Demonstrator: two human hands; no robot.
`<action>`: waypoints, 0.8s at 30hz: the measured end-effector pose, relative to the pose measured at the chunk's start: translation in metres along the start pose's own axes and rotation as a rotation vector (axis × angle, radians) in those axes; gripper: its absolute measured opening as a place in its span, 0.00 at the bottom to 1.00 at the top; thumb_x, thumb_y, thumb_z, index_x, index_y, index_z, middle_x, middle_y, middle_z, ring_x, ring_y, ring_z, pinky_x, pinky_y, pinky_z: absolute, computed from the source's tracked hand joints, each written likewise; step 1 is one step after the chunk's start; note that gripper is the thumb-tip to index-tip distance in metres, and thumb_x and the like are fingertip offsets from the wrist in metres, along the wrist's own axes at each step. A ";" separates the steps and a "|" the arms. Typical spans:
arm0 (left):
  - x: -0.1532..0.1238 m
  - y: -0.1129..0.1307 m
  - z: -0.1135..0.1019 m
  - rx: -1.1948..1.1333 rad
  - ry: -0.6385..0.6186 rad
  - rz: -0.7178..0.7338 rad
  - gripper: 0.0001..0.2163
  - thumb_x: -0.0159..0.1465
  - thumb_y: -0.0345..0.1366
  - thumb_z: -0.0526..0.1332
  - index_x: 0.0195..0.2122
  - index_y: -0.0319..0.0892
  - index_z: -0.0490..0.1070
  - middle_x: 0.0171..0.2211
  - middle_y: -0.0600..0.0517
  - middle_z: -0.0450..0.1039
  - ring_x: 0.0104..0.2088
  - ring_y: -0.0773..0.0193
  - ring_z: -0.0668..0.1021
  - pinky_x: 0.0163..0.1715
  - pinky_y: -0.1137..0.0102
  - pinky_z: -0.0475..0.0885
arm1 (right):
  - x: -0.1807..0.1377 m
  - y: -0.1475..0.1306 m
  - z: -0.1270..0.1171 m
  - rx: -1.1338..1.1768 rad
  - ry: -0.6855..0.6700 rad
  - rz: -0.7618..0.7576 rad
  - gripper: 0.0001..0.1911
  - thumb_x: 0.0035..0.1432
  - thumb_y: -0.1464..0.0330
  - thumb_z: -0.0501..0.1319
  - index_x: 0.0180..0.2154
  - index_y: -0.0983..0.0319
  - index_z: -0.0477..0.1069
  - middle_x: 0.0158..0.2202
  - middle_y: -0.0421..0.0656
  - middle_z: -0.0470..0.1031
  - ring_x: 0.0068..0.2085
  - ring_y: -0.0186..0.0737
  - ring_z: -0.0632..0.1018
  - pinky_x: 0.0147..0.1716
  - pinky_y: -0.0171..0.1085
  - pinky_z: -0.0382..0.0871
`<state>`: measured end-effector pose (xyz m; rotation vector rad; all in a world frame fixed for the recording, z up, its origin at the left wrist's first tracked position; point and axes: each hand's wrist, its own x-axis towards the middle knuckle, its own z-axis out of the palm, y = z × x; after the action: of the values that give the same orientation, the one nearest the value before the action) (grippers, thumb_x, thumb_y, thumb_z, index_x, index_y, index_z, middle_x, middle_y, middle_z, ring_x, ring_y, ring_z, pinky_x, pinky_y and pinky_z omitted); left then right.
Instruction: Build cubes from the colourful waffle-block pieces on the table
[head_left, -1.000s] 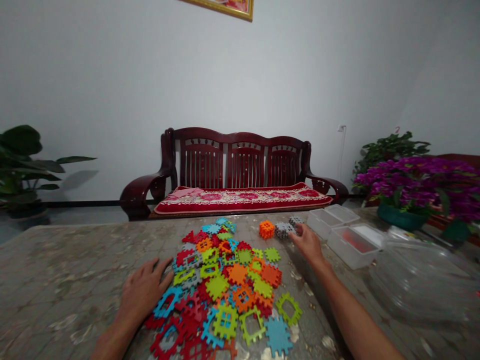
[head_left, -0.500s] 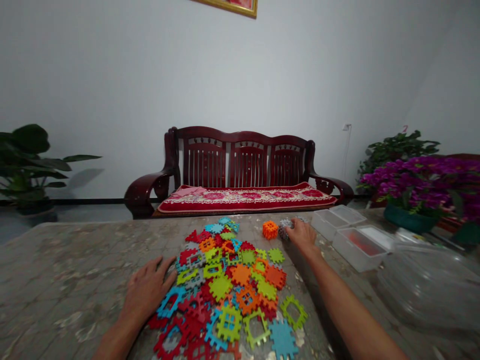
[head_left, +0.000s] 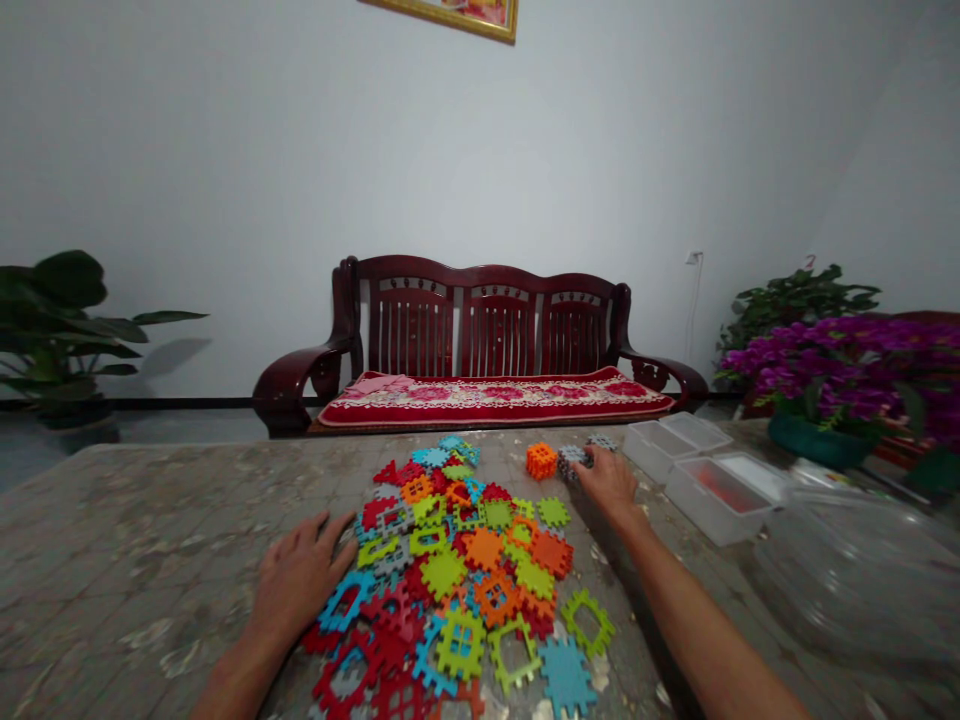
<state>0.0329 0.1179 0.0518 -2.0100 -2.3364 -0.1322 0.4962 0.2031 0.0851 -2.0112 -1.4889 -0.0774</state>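
A heap of toothed interlocking plastic tiles [head_left: 442, 573] in red, lime, orange, blue and grey spreads over the middle of the table. My left hand [head_left: 304, 570] rests at the heap's left side, fingers apart and holding nothing. Farther back on the right, my right hand [head_left: 606, 482] has its fingertips closed on a small grey block of toothed tiles [head_left: 571, 458], which its fingers partly cover. Just left of that block stands an orange cube of the same tiles [head_left: 541, 460]. Another grey toothed piece [head_left: 602, 441] lies behind my right hand.
Clear plastic boxes [head_left: 720, 500] stand on the right, one with something reddish inside. Nearer is a large transparent container [head_left: 862, 570]. Purple flowers in a green pot [head_left: 817, 440] stand beyond them. A dark wooden bench [head_left: 480, 330] is behind the table [head_left: 150, 540].
My right hand has shifted slightly right and down at the grey block, and the grey piece behind it shows more. My left hand stays in place.
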 end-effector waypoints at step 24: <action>0.055 -0.022 -0.016 -0.551 -0.058 -0.106 0.27 0.66 0.44 0.49 0.61 0.37 0.72 0.62 0.41 0.75 0.62 0.50 0.76 0.62 0.59 0.68 | -0.072 -0.008 0.018 0.550 -0.007 -0.291 0.24 0.63 0.50 0.53 0.26 0.60 0.73 0.26 0.43 0.75 0.29 0.41 0.74 0.33 0.37 0.66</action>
<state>0.0027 0.1667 0.0720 -2.1086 -2.6601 -0.8140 0.4573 0.1524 0.0456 -1.3567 -1.5865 0.2000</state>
